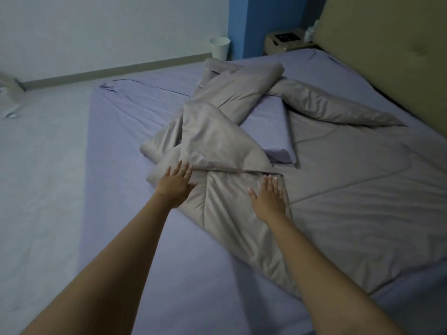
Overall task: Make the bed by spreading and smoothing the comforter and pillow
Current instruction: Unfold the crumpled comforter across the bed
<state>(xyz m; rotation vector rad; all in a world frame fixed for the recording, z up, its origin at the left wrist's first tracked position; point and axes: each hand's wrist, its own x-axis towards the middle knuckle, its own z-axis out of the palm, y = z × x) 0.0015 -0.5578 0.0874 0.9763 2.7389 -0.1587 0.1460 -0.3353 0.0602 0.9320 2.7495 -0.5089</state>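
- While the right part of the comforter [350,197] lies fairly flat on the bed [135,122], its left part is bunched and twisted into folds toward mid-mattress; I judge the job roughly half done at best.
- Pillow [273,131], lavender like the sheet, sits mid-bed, wedged between comforter folds, partly covered. Not yet placed at the headboard [387,44].
- Left: unfold the twisted flaps, spread leftward over bare sheet, smooth, then set the pillow.
- Left hand [175,182] open, fingers spread, at the edge of a folded flap; contact likely, gripping nothing.
- Right hand [269,197] open, palm flat on the comforter just below the fold.
- Bunched ridge runs long from near the hands up toward the far corner by the bin [219,48]; pillow's long axis runs roughly the same way, away from the viewer.
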